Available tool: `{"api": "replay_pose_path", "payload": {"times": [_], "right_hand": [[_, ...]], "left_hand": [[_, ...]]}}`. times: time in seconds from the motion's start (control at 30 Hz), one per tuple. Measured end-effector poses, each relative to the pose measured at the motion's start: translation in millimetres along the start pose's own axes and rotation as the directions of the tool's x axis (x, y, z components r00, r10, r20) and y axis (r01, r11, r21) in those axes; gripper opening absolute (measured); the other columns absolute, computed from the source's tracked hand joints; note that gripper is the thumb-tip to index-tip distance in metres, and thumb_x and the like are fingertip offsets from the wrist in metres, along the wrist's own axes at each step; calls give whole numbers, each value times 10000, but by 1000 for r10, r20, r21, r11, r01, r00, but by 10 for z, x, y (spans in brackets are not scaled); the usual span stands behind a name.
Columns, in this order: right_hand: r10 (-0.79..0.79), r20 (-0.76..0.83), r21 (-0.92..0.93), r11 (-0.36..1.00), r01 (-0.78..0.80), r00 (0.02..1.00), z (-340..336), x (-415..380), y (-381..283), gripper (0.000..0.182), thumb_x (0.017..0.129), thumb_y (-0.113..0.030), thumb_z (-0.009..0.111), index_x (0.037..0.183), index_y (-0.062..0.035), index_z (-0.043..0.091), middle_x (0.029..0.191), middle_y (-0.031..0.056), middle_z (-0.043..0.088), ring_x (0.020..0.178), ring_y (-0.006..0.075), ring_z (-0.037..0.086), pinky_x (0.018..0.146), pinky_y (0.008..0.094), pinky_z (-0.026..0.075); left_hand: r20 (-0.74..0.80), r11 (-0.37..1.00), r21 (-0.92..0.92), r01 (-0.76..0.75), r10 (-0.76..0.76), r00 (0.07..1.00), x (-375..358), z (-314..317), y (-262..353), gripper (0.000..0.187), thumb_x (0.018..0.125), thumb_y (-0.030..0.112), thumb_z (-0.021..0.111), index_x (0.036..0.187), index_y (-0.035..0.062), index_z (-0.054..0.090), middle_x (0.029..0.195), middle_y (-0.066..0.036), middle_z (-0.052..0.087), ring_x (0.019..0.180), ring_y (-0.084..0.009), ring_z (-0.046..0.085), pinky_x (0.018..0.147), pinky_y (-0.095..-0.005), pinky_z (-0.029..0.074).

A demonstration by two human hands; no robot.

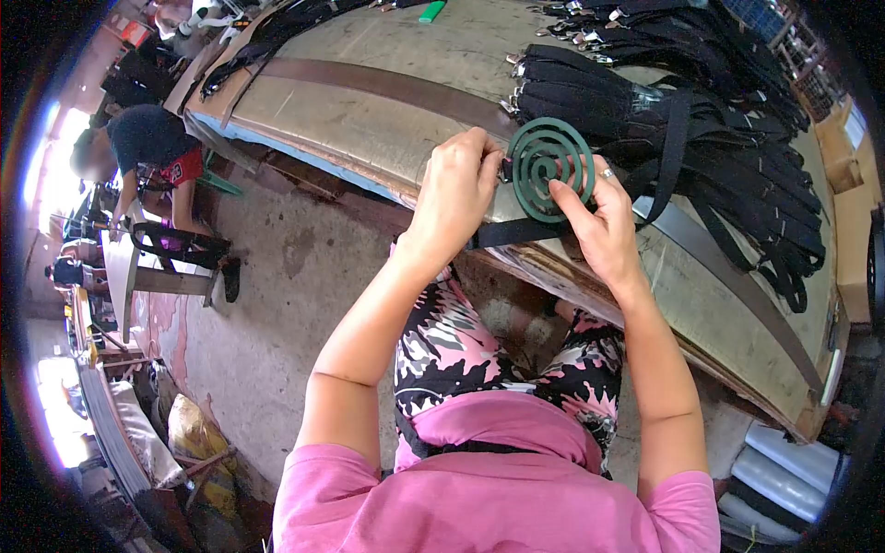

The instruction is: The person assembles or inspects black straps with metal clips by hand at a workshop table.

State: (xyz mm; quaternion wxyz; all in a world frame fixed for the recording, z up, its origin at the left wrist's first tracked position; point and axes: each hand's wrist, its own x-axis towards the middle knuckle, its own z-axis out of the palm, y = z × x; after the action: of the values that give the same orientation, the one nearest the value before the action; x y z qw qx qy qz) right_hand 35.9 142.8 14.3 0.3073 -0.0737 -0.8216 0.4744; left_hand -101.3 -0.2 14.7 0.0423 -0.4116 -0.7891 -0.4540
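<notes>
A dark green mosquito coil [538, 123] is held up over the near edge of the table. My right hand [601, 226] is closed on its right side, thumb near the centre and a ring on one finger. On the other side, my left hand [458, 184] has its fingers pinched together close to the coil's left rim. A small dark bit shows at those fingertips, too small to name. Below the coil, a black strap [516, 233] lies across the table edge.
Bundles of black straps with metal clips [590, 92] cover the right of the worktable [369, 124]. A flat brown strip [369, 81] runs along the table. At left, another person [152, 147] bends over a bench [120, 276]. Clear plastic rolls [784, 475] lie lower right.
</notes>
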Motion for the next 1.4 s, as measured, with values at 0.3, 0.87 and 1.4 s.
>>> {"api": "replay_pose_path", "payload": {"times": [0.3, 0.87, 1.4], "right_hand": [[228, -101, 378, 909, -175, 968, 4, -24, 101, 150, 951, -103, 621, 983, 31, 682, 1024, 62, 652, 925, 122, 606, 829, 288, 480], [265, -86, 422, 883, -206, 960, 12, -70, 96, 166, 953, -105, 617, 985, 42, 687, 1059, 72, 606, 981, 140, 582, 847, 280, 461], [39, 1, 56, 998, -39, 999, -33, -78, 16, 162, 912, -61, 621, 1026, 41, 677, 1101, 99, 598, 1011, 196, 559, 882, 309, 434]], "left_hand": [[-51, 999, -20, 36, -37, 998, 39, -10, 90, 117, 925, 87, 619, 911, -30, 615, 786, -196, 666, 672, -287, 689, 631, -360, 522], [-68, 966, 249, -69, 88, 994, 57, 149, 128, 146, 845, 184, 680, 861, 39, 672, 803, -130, 642, 693, -318, 653, 640, -406, 520], [18, 983, -126, 131, -130, 991, -49, -43, 49, 164, 953, 105, 627, 922, -55, 608, 805, -126, 699, 763, -149, 701, 686, -290, 536]]}}
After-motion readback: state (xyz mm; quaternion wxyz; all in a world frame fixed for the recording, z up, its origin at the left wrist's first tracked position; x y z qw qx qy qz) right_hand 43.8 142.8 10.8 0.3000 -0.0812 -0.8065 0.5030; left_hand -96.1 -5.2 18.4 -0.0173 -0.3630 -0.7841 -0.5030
